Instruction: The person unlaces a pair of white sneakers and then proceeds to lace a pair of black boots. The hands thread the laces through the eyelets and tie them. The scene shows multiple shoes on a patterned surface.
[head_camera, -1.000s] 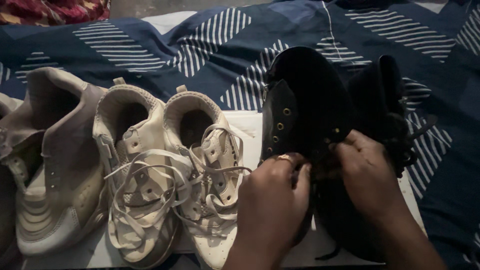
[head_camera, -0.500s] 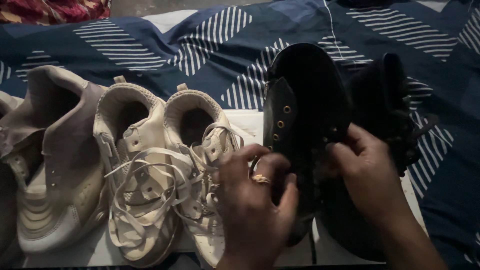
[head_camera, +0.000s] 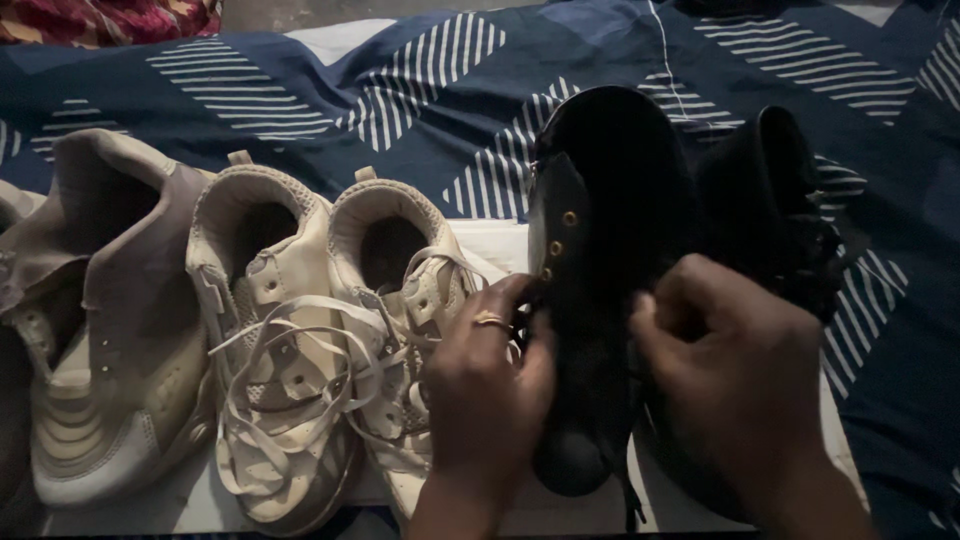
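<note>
Black lace-up shoe (head_camera: 600, 260) stands heel away from the camera on a white board (head_camera: 500, 245), which lies on a bed covered with a dark blue sheet with white striped patches (head_camera: 420, 80). Brass eyelets show along its left flap. The left hand (head_camera: 485, 390), with a gold ring (head_camera: 490, 321) on one finger, presses against the shoe's left side, its fingers curled at the eyelet flap; it is too dark to tell whether they pinch a lace. The right hand (head_camera: 740, 375) is bunched into a loose fist over the shoe's right side, fingers drawn together near the lacing, and what they grip is hidden. A thin dark lace end (head_camera: 628, 500) hangs below the toe.

Just right of this shoe, touching it, a second black shoe (head_camera: 770, 210) lies partly behind the right hand. To the left stands a pair of cream sneakers (head_camera: 330, 340) with loose, tangled laces, side by side and touching. Farther left is a grey high-top sneaker (head_camera: 110, 320). A red patterned cloth (head_camera: 100, 20) shows at the top left corner.
</note>
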